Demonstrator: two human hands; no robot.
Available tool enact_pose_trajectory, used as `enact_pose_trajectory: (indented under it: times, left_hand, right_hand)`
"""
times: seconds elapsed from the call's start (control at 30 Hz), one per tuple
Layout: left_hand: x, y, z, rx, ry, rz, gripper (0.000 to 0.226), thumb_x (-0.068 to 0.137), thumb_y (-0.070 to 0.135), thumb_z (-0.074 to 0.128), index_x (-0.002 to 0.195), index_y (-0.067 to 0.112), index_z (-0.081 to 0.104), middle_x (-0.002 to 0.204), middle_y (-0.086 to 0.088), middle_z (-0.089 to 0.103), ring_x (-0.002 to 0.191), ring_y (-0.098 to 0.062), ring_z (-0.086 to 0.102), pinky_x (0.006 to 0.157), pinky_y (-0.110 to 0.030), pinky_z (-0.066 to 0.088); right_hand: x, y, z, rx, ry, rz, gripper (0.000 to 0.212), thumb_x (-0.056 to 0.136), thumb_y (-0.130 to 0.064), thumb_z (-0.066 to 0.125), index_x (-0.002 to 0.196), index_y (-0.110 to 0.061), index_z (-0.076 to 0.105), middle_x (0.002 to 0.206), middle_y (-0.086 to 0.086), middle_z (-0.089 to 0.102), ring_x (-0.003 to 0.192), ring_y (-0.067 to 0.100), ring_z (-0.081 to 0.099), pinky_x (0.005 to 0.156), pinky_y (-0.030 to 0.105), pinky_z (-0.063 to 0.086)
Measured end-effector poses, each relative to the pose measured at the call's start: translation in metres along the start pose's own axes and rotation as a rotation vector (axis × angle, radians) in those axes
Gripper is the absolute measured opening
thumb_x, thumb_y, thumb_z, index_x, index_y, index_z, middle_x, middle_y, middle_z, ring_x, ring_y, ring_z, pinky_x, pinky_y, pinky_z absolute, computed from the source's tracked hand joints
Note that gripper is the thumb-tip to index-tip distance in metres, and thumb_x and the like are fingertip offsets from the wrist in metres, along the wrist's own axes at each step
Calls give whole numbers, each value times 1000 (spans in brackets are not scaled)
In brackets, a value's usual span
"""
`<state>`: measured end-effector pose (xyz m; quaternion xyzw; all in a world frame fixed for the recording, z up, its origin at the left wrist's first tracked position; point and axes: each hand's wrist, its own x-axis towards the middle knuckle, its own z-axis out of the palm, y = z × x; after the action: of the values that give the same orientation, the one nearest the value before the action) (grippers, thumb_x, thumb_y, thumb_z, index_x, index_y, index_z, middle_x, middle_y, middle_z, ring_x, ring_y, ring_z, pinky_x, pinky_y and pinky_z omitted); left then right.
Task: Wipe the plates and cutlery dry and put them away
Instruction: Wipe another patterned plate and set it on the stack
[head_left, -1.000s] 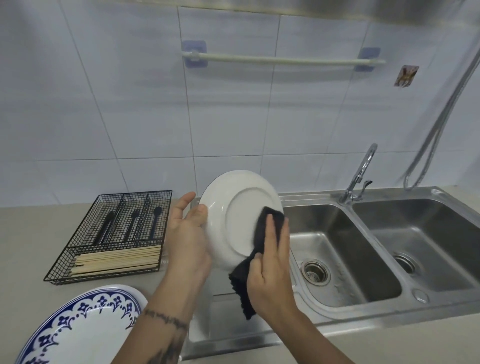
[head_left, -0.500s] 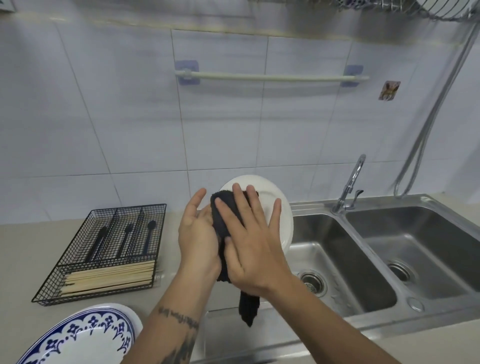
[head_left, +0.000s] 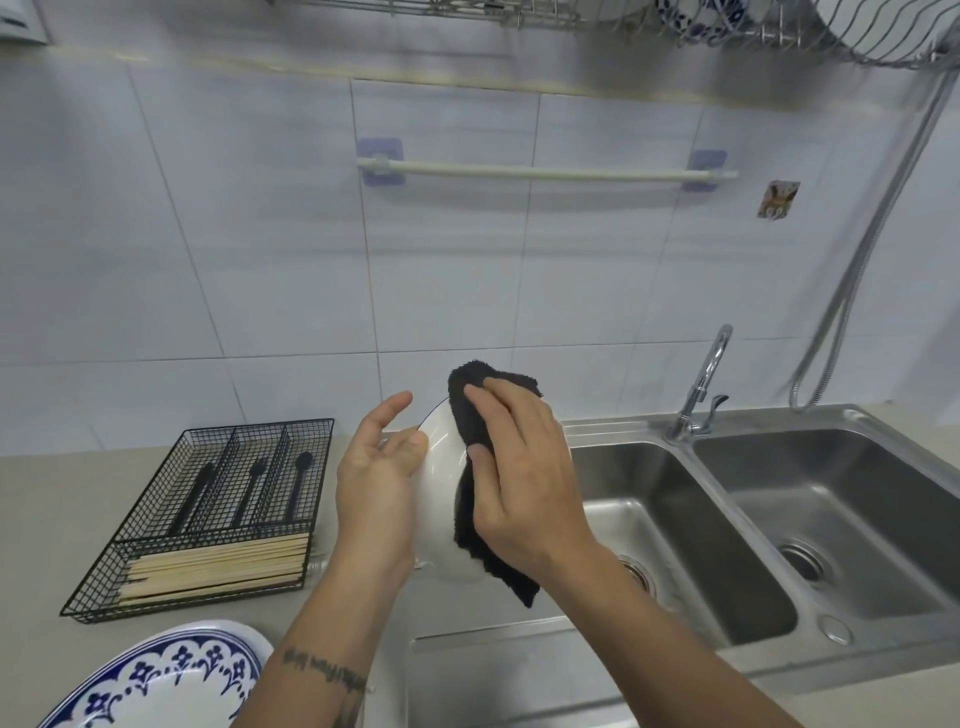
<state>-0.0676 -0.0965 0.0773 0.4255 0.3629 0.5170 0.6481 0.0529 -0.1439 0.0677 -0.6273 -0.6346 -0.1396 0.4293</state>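
Plates first, largest down: white tiled wall behind; steel double sink, smooth and dull-shining, sunk in the beige counter at my right, its curved chrome tap at the back rim; black wire cutlery tray on the counter at my left, pale wooden chopsticks lying in its front compartment, dark-handled cutlery in the narrow rear ones; blue-patterned plate flat on the counter at the lower left, glossy, with a floral border. White plate stands nearly on edge between my hands, above the sink's near-left corner, round and smooth with a thin dark rim line; my left hand braces its left side, palm against it, thumb on the rim, fingers fairly straight; my right hand presses the black cloth against the plate's face, fingers spread and lightly bent over it, thumb pinning the fabric; the cloth is fuzzy terry, crumpled, one corner hanging below my wrist.
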Motion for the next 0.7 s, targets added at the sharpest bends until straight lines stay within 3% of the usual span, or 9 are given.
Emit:
enact_pose_trajectory:
  times: [0.1,0.2,0.27,0.37,0.5,0.57,0.63,0.7]
  left_hand:
    - [0,-1,-3,3,-5,23,40,76,18,66,109,41,72,95,-13,62,85,-28,54,90,-61,48]
    - [1,-4,-10,12,13,30,39,91,3,59,109,36,70,80,-2,64,68,-18,57,68,-36,49]
    - [2,-6,-15,24,7,3,40,96,1,53,111,35,68,74,2,67,61,-13,58,58,-31,48]
    - [1,-6,-15,26,-4,19,39,96,0,53,113,33,67,76,-1,68,62,-14,59,62,-31,49]
    - [4,-9,-6,22,-32,66,39,81,5,64,110,29,70,90,-17,62,82,-25,56,87,-49,48]
    - [5,-8,-3,8,-52,70,39,80,7,64,110,32,71,96,-21,62,92,-29,58,100,-57,46]
    - [5,-6,-6,4,-62,71,40,75,13,66,108,36,71,93,-19,62,88,-30,59,94,-56,48]
    - [5,-7,-12,11,-41,85,39,80,9,67,110,34,69,77,-6,65,70,-21,60,75,-41,51]
  right_hand:
    - [-7,17,0,-21,-73,-13,54,92,-23,42,145,-15,43,154,6,36,142,21,32,116,40,26]
    - [-15,34,-3,70,-91,216,59,95,-30,35,153,-27,28,158,-9,28,145,5,21,118,37,25]
    - [-22,41,-4,147,-88,321,60,95,-30,33,154,-30,24,157,-14,27,144,0,20,117,35,25]
    - [-28,31,-4,157,-71,318,62,93,-30,32,154,-28,25,159,-11,25,146,3,18,119,36,22]
    - [-14,1,-1,24,-132,-4,62,86,-23,36,147,-22,43,157,2,33,148,22,20,121,45,14]
    - [-7,-2,-1,1,-149,-57,62,84,-22,35,145,-22,45,155,2,35,147,23,21,120,47,15]
    - [-7,6,-1,17,-129,-30,62,86,-21,35,147,-23,42,156,2,33,147,22,21,119,47,17]
    - [-17,18,0,99,-71,82,62,88,-20,37,149,-24,38,156,-1,31,146,18,22,118,45,21]
